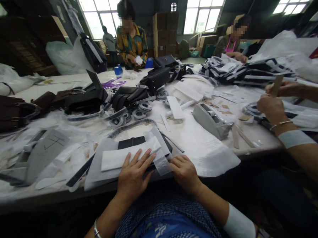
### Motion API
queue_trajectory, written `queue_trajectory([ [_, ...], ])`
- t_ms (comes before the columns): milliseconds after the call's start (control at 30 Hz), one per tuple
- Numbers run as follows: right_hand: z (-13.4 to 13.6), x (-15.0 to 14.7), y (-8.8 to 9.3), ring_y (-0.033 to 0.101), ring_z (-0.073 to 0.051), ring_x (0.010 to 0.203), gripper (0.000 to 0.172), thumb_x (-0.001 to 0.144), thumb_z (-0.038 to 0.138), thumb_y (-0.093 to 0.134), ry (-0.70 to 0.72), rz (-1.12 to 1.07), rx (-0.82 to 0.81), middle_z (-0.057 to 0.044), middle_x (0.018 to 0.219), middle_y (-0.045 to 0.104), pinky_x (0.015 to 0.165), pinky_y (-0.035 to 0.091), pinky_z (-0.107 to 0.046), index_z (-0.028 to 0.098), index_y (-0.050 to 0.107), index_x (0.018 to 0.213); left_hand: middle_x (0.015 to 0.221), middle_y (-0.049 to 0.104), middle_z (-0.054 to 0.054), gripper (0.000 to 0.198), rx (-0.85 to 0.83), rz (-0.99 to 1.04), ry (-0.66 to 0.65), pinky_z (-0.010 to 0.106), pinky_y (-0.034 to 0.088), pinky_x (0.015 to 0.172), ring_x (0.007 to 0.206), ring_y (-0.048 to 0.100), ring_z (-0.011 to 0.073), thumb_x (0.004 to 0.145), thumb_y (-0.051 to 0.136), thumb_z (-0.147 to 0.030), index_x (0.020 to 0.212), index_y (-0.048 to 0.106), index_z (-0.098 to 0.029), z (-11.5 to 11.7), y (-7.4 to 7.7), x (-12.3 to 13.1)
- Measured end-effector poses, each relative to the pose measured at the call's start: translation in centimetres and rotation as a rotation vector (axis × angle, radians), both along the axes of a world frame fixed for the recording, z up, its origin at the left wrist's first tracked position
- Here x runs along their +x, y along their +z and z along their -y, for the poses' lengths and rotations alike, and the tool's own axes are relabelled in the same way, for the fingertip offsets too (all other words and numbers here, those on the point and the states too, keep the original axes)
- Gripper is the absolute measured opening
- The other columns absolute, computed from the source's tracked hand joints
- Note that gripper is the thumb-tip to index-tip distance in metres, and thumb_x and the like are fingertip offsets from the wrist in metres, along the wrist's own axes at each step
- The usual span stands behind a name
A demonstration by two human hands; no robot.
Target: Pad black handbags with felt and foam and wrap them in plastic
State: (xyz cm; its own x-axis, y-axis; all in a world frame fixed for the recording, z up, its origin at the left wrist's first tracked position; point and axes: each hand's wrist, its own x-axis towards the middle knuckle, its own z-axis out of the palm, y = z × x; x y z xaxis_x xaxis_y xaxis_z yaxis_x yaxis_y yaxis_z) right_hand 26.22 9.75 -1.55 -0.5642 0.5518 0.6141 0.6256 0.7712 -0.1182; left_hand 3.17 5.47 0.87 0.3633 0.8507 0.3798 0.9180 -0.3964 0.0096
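My left hand [135, 171] lies with its fingers spread on a white foam pad [127, 154]. The pad rests over a black bag piece [132, 142] on white tissue paper [94, 172]. A translucent sheet [160, 161] folds across the right end of the piece. At that end my right hand [183, 171] is closed, its fingers curled by the edge of the sheet and the black piece. What its fingertips grip is hidden. A dark strap [132, 126] curves just behind the bag piece.
A grey tape dispenser [211, 120] stands to the right, another [44, 152] at the left. Coiled wrapped straps [140, 111] and black bags [158, 76] lie behind. A co-worker's hands [273, 100] hold a brown strip at the right; two people work across the table.
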Motion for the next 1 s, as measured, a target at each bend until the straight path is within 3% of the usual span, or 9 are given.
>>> queue_trajectory([
  [100, 0.3, -0.1, -0.2, 0.050, -0.021, 0.072, 0.033, 0.100, 0.019, 0.040, 0.034, 0.015, -0.009, -0.006, 0.074, 0.063, 0.070, 0.038, -0.037, 0.018, 0.064, 0.078, 0.154, 0.041, -0.003, 0.057, 0.004, 0.005, 0.004, 0.060, 0.031, 0.114, 0.142, 0.039, 0.0310, 0.095, 0.054, -0.033, 0.150, 0.036, -0.033, 0.1, 0.0, 0.0],
  [300, 3.8, 0.6, -0.9, 0.054, -0.021, 0.075, 0.030, 0.099, 0.013, 0.038, 0.162, -0.060, -0.067, -0.007, 0.081, 0.067, 0.074, 0.044, -0.037, 0.016, 0.067, 0.098, 0.152, 0.044, 0.001, 0.057, 0.000, 0.057, 0.019, 0.060, 0.032, 0.115, 0.142, 0.040, 0.0308, 0.095, 0.054, -0.033, 0.149, 0.037, -0.033, 0.0, 0.0, 0.3],
  [467, 5.8, 1.2, -1.2, 0.058, -0.020, 0.073, 0.030, 0.100, 0.013, 0.037, 0.177, -0.092, -0.112, -0.006, 0.082, 0.069, 0.076, 0.049, -0.038, 0.017, 0.067, 0.096, 0.151, 0.045, 0.000, 0.056, -0.021, 0.086, 0.014, 0.060, 0.031, 0.115, 0.141, 0.040, 0.0308, 0.094, 0.055, -0.032, 0.148, 0.040, -0.034, -0.1, 0.1, 0.3],
  [600, 5.3, 2.3, 0.1, 0.061, -0.018, 0.071, 0.023, 0.100, 0.018, 0.044, 0.325, -0.075, -0.232, -0.005, 0.082, 0.070, 0.067, 0.051, -0.034, 0.018, 0.068, 0.098, 0.151, 0.045, -0.002, 0.052, -0.041, 0.094, 0.016, 0.060, 0.029, 0.117, 0.142, 0.039, 0.0297, 0.095, 0.053, -0.033, 0.146, 0.043, -0.033, 0.0, 0.2, 0.2],
  [667, 4.0, 2.7, 2.1, 0.064, -0.017, 0.073, 0.019, 0.099, 0.026, 0.051, 0.392, -0.089, -0.290, -0.005, 0.087, 0.072, 0.068, 0.053, -0.031, 0.019, 0.069, 0.105, 0.152, 0.045, -0.003, 0.051, -0.049, 0.099, 0.017, 0.059, 0.029, 0.117, 0.143, 0.038, 0.0289, 0.095, 0.052, -0.032, 0.145, 0.044, -0.033, 0.0, 0.2, 0.2],
  [733, 1.6, 2.2, 4.6, 0.067, -0.018, 0.082, 0.023, 0.098, 0.030, 0.055, 0.352, -0.149, -0.271, -0.007, 0.096, 0.072, 0.073, 0.055, -0.030, 0.020, 0.068, 0.113, 0.152, 0.044, -0.004, 0.051, -0.054, 0.101, 0.016, 0.060, 0.029, 0.117, 0.143, 0.038, 0.0289, 0.095, 0.052, -0.033, 0.145, 0.044, -0.034, 0.0, 0.1, 0.2],
  [833, -3.8, -0.9, 7.8, 0.067, -0.019, 0.102, 0.028, 0.099, 0.024, 0.053, 0.287, -0.113, -0.172, -0.008, 0.113, 0.071, 0.089, 0.054, -0.032, 0.020, 0.064, 0.124, 0.153, 0.042, -0.005, 0.051, -0.053, 0.099, 0.015, 0.061, 0.027, 0.117, 0.144, 0.037, 0.0294, 0.096, 0.050, -0.034, 0.146, 0.042, -0.035, 0.0, 0.0, 0.2],
  [933, -9.3, -5.5, 8.5, 0.052, -0.025, 0.131, 0.038, 0.099, 0.027, 0.054, 0.348, 0.214, -0.154, -0.011, 0.136, 0.062, 0.109, 0.043, -0.041, 0.014, 0.057, 0.134, 0.154, 0.041, -0.005, 0.053, -0.058, 0.094, 0.010, 0.060, 0.026, 0.118, 0.144, 0.035, 0.0296, 0.096, 0.050, -0.030, 0.148, 0.039, -0.034, 0.1, -0.1, 0.1],
  [1000, -11.7, -7.9, 7.9, 0.049, -0.028, 0.134, 0.038, 0.098, 0.033, 0.057, 0.307, 0.431, -0.190, -0.013, 0.135, 0.062, 0.111, 0.039, -0.045, 0.012, 0.060, 0.131, 0.155, 0.039, -0.005, 0.057, -0.066, 0.094, 0.004, 0.060, 0.026, 0.118, 0.145, 0.034, 0.0297, 0.094, 0.051, -0.028, 0.149, 0.038, -0.034, 0.1, -0.2, 0.0],
])
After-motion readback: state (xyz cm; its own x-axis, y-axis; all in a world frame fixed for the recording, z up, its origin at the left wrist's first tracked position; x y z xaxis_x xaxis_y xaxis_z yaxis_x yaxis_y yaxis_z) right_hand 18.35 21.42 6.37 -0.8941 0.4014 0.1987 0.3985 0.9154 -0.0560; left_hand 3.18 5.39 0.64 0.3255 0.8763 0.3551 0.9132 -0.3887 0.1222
